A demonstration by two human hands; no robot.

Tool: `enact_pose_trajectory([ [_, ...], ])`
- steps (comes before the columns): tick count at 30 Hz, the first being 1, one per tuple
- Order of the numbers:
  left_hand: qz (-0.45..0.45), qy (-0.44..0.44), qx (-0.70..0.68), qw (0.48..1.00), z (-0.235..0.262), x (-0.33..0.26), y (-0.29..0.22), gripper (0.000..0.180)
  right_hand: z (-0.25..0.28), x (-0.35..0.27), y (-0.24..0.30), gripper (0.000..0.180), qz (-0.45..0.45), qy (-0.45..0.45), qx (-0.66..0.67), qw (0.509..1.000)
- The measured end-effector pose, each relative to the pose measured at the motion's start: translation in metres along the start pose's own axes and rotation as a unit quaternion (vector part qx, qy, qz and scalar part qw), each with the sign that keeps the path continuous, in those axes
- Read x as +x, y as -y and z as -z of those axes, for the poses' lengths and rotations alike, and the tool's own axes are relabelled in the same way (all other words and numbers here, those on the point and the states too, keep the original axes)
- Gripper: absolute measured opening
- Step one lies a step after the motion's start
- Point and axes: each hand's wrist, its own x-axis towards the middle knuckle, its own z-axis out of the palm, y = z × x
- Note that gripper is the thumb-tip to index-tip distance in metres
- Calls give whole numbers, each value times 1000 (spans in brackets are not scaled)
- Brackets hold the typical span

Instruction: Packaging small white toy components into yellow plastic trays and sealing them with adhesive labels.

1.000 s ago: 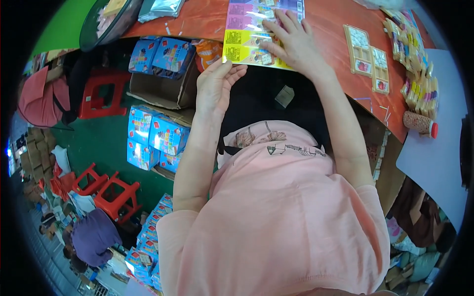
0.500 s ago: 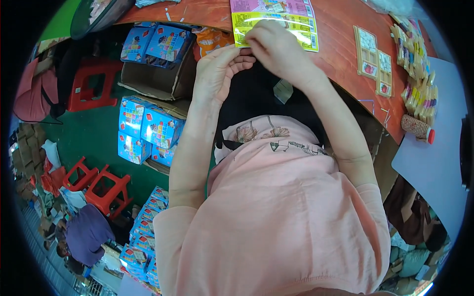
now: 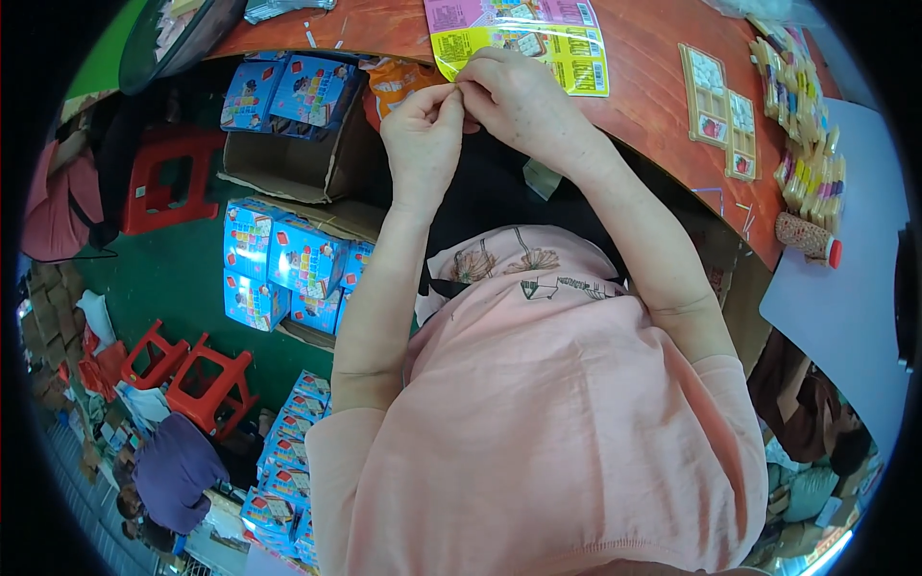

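Orange-brown counter (image 3: 663, 106) edge, left hand (image 3: 423, 125) and right hand (image 3: 519, 96) meet fingertip to fingertip, both pinching shut on the near edge of a flat yellow-and-pink printed card (image 3: 523, 38) lying on it, beige trays (image 3: 715, 106) beyond right.

Two hands at the edge of a printed card sheet, red-brown table.

We see the left hand (image 3: 423, 120) and right hand (image 3: 519, 96) meeting fingertip to fingertip at the near edge of a yellow-and-pink card sheet (image 3: 523, 38) on the table (image 3: 653, 106); tan tray cards (image 3: 715, 106) lie to the right, blue boxes (image 3: 283, 264) stacked on the green floor left.
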Motion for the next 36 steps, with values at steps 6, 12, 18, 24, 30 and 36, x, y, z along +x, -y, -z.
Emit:
enact_pose_trajectory([
  [6,25,10,-105,994,4,0,2,14,-7,0,-7,17,-39,-52,59,996],
  [12,155,15,-177,972,14,-5,2,18,-8,-3,-29,20,-195,-112,269,936],
  [18,-282,-100,161,940,-19,1,-24,33,7,-7,-34,19,-240,-90,468,846],
  [24,-193,27,-30,980,-39,59,-9,34,13,-15,-32,20,-266,-169,554,770],
  [30,-435,98,550,706,-58,77,-4,40,96,-75,-58,18,-186,-379,461,780],
  [36,-470,30,556,685,-72,79,-33,37,185,-143,-38,13,-53,-542,492,679],
])
